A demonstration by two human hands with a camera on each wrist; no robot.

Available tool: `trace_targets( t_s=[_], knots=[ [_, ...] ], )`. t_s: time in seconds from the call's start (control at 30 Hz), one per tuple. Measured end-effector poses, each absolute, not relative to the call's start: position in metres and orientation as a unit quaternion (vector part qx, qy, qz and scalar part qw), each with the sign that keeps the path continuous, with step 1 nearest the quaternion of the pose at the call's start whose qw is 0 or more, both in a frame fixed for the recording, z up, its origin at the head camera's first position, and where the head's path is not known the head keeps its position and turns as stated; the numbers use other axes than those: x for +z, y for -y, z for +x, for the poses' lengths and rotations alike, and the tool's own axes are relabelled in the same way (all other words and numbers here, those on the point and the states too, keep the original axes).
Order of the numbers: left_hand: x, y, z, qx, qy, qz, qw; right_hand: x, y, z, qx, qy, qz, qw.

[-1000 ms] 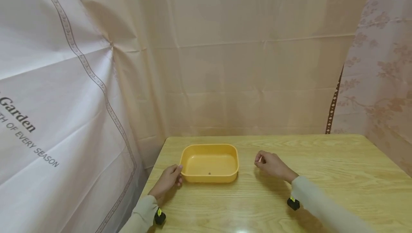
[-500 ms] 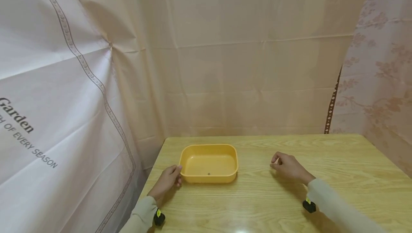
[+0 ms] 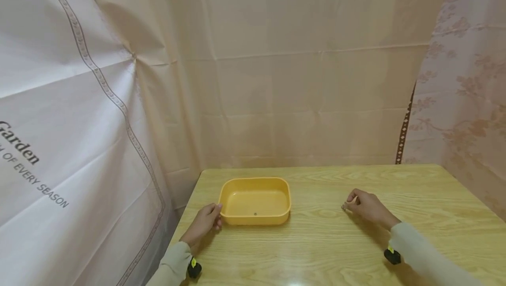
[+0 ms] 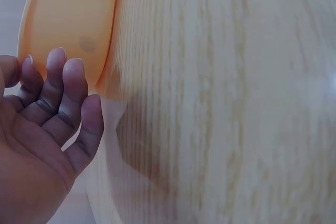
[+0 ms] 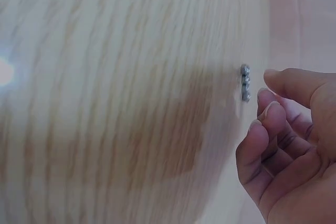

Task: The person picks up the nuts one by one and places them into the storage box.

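A yellow rectangular tray (image 3: 254,220) with rounded corners stands on the wooden table. My left hand (image 3: 203,222) pinches its left rim between thumb and index finger; the other fingers curve beside the wall. One small dark piece (image 3: 255,214) sits inside the tray, showing as a dim spot through its wall in the left wrist view. To the right, my right hand (image 3: 371,209) is low over the tabletop with bent fingers. Just beyond its fingertips, a short row of small shiny metal pieces (image 5: 245,83) lies on the wood, with a gap between thumb and fingers.
The wood-grain table (image 3: 316,251) ends at a straight back edge. Beige cloth (image 3: 300,84) hangs behind it, a white printed cloth (image 3: 71,145) at the left and a floral one (image 3: 470,114) at the right. A black wrist camera (image 3: 392,256) hangs under the right sleeve.
My right hand has moved rightward, away from the tray. The small metal pieces now show beside its fingertips. My left hand keeps its place at the tray's rim.
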State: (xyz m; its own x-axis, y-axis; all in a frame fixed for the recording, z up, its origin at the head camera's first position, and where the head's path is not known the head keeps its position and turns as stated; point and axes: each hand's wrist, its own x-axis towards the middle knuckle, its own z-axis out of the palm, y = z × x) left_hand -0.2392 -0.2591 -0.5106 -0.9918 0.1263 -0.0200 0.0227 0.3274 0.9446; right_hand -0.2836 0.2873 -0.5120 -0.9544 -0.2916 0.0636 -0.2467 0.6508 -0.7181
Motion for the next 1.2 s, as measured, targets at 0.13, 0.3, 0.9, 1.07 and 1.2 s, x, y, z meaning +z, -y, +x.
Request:
trace_targets(
  t_s=[0.13, 0.3, 0.9, 1.07, 1.2],
  knots=[
    [-0.511, 0.26, -0.24, 0.578, -0.813, 0.045, 0.045, -0.515, -0.294, -0.282, -0.391, -0.908, -0.146, 0.027],
    [-0.51, 0.261, -0.24, 0.571, -0.819, 0.046, 0.046, -0.517, -0.298, -0.279, -0.397, -0.907, -0.134, 0.035],
    [-0.509, 0.259, -0.239, 0.563, -0.824, 0.047, 0.047, -0.522, -0.299, -0.288, -0.377, -0.911, -0.161, 0.048],
    [-0.507, 0.257, -0.238, 0.568, -0.821, 0.039, 0.047, -0.523, -0.297, -0.29, -0.372, -0.912, -0.163, 0.049],
    [-0.506, 0.256, -0.238, 0.573, -0.818, 0.039, 0.045, -0.524, -0.297, -0.293, -0.365, -0.915, -0.166, 0.047]
  ],
)
